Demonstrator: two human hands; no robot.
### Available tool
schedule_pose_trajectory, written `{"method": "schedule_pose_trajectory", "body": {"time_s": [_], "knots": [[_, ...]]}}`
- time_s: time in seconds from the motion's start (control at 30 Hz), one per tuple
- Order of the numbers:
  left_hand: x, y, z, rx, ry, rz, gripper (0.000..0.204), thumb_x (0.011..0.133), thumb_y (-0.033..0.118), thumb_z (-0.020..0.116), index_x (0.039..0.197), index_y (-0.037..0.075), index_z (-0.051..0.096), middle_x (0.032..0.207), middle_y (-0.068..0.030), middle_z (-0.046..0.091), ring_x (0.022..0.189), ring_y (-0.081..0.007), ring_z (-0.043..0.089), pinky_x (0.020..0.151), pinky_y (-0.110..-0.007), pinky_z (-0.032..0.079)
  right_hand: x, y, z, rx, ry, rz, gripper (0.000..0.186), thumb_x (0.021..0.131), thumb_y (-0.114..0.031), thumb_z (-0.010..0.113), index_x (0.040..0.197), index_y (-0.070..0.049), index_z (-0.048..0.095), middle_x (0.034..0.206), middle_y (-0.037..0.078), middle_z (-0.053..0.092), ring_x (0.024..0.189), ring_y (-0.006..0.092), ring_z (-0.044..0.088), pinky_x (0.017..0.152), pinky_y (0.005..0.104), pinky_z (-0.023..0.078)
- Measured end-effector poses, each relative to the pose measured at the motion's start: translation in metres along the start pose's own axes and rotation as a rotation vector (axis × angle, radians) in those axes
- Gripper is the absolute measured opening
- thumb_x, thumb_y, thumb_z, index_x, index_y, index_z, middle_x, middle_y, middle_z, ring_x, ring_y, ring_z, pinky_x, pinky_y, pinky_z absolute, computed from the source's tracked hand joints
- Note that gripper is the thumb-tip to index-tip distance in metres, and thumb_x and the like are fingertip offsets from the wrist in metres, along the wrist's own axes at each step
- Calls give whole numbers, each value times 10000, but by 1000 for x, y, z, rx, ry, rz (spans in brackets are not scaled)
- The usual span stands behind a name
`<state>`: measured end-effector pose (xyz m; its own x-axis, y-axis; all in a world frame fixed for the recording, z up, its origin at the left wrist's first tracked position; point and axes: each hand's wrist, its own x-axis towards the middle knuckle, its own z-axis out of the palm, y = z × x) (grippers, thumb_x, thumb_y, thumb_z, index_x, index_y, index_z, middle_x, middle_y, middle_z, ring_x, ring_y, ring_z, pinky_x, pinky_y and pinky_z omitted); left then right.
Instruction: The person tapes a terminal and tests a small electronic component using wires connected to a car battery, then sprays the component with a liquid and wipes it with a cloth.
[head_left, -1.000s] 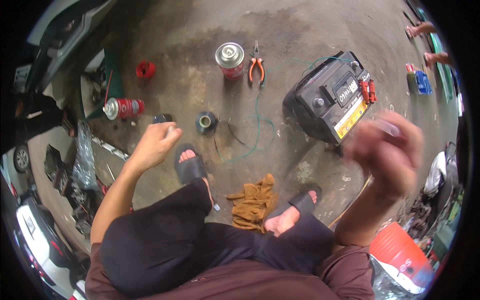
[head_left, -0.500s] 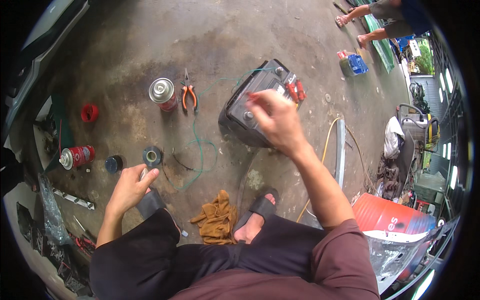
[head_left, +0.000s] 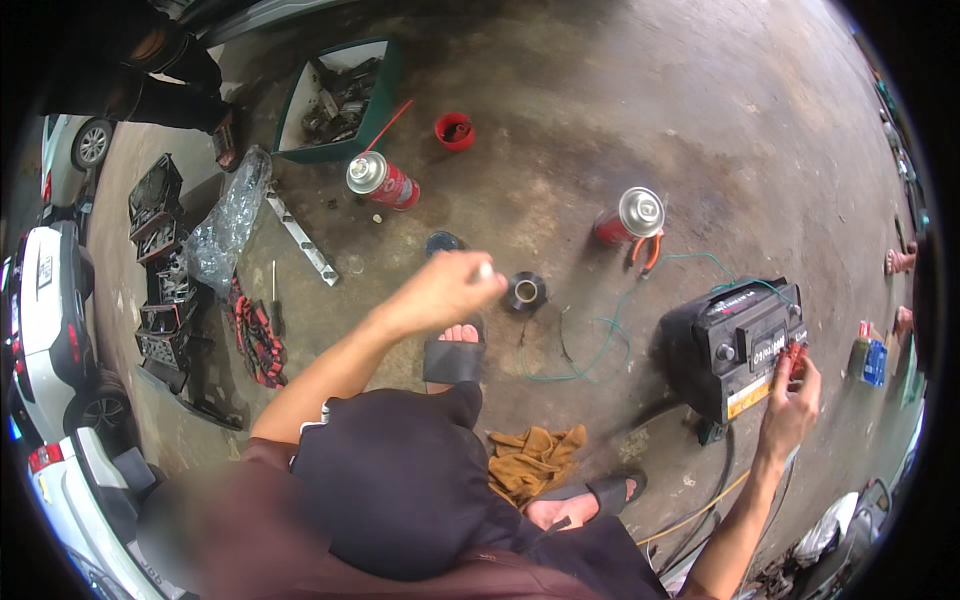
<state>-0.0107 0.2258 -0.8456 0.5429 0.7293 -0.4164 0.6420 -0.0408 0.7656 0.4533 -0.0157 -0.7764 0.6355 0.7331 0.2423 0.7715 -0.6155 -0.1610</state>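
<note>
On the floor to my right stands a black car battery (head_left: 697,337), with a thin green wire (head_left: 590,375) trailing from it. The fingers of my right hand (head_left: 792,410) are closed on red clips (head_left: 797,362) at the right side of the battery's top. My left hand (head_left: 445,292), slightly blurred, is closed around a small whitish object (head_left: 485,270) whose kind I cannot make out; only its end shows. Just right of that hand lies a roll of black tape (head_left: 525,291). A dark round cap (head_left: 442,243) sits partly behind the hand.
Two spray cans, one (head_left: 385,181) with a red straw and another (head_left: 632,214) beside orange-handled pliers (head_left: 646,255), stand ahead. Brown gloves (head_left: 535,462) lie between my feet. A parts bin (head_left: 291,125), a red cap (head_left: 455,131) and an open toolbox (head_left: 165,300) are leftward. Other people stand nearby.
My view has swung left, bringing the toolbox and parked cars into sight. The right hand has gone from above the battery terminal to the red clips. My left hand still holds the small object.
</note>
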Motion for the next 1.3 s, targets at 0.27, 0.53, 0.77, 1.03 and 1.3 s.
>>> {"method": "schedule_pose_trajectory", "body": {"time_s": [0.27, 0.53, 0.77, 1.03, 1.3], "knots": [[143, -21, -70, 414, 531, -217, 398, 993, 358, 639, 1129, -6, 724, 1100, -289, 772, 1091, -492, 736, 962, -553, 574, 13, -66, -21, 462, 60, 42, 225, 1074, -144, 699, 1239, 1, 749, 962, 65, 780, 817, 112, 710, 729, 289, 561], [212, -65, -84, 489, 427, -294, 397, 960, 310, 673, 1184, -6, 758, 1182, -289, 765, 1168, -477, 721, 1019, -550, 567, -2, -72, -26, 505, -42, 36, 173, 1074, -97, 680, 1183, 7, 764, 917, 28, 731, 756, 77, 646, 676, 249, 536], [176, -33, -66, 449, 773, 3, 363, 972, 345, 706, 1103, 14, 776, 1081, -226, 789, 1026, -399, 755, 906, -507, 578, -11, -93, -29, 614, -69, -11, 165, 1070, -65, 670, 1181, 17, 760, 877, 28, 700, 731, 75, 651, 642, 233, 530], [61, 16, 44, -343, 121, -19, 287, 994, 300, 801, 1039, 19, 763, 785, -26, 731, 604, -74, 591, 546, -268, 445, -42, -174, 39, 749, -410, -239, 356, 894, -164, 870, 1179, -10, 723, 1072, 143, 741, 1001, 297, 721, 892, 409, 586], [32, 50, 77, -849, -358, -298, 355, 1046, 367, 668, 1086, 16, 699, 787, 28, 585, 559, -44, 465, 470, -236, 372, -85, -186, 83, 957, -582, -90, 339, 919, -134, 840, 1158, 0, 640, 1033, 188, 794, 956, 281, 811, 822, 395, 636]]}}
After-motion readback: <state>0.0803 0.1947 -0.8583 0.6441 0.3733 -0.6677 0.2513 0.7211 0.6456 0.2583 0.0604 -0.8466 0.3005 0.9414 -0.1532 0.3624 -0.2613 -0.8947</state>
